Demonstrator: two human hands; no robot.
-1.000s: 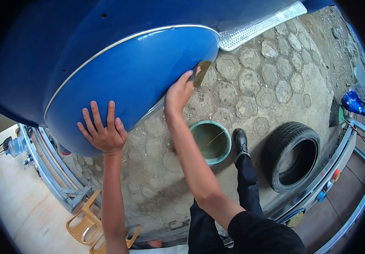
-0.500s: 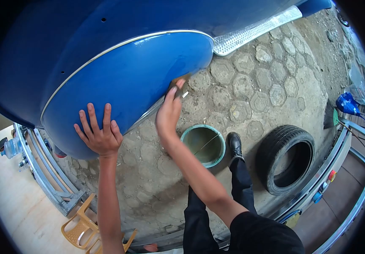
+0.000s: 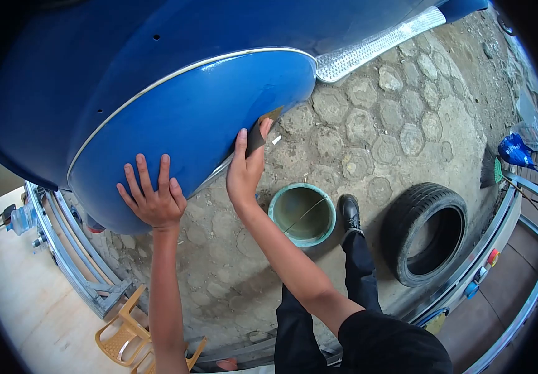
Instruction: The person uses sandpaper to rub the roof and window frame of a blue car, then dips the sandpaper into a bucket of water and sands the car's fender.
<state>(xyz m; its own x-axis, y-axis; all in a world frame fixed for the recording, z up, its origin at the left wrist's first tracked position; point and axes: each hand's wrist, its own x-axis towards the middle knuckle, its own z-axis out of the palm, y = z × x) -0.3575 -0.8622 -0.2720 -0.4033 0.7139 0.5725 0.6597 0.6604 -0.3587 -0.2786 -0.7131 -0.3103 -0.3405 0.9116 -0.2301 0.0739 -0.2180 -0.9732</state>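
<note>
Two bare hands up against a glossy blue curved metal vehicle panel (image 3: 188, 118). Left hand (image 3: 153, 199) pressed flat on the lower part of that panel, fingers spread wide and closed around nothing. Right hand (image 3: 244, 168) further along the panel's lower edge, thumb and fingers pinched on a small flat dark scraper card (image 3: 261, 132) (tan at its upper corner), held tilted with its top end touching the blue paint just above the thin silver trim strip (image 3: 182, 65) that rims the panel. Scraper between fingertips and panel, near the panel's right-hand end.

Below the right forearm, on grey hexagonal paving stones (image 3: 400, 134), a round green-rimmed bucket (image 3: 302, 214) with a thin stick lying across its inside. Just beside the bucket, a black leather shoe (image 3: 350, 212) and a black trouser leg. Farther right, well apart from the hands, a black rubber tyre (image 3: 430, 232) lying flat on the stones. Above, a ribbed silver metal step plate (image 3: 378, 42) running out from under the blue bodywork. At the lower left, tan plastic chairs (image 3: 122, 330) beside a grey metal rail frame (image 3: 76, 262). Blue bag-like object (image 3: 517, 151) at the far right edge, too small to make out further.
</note>
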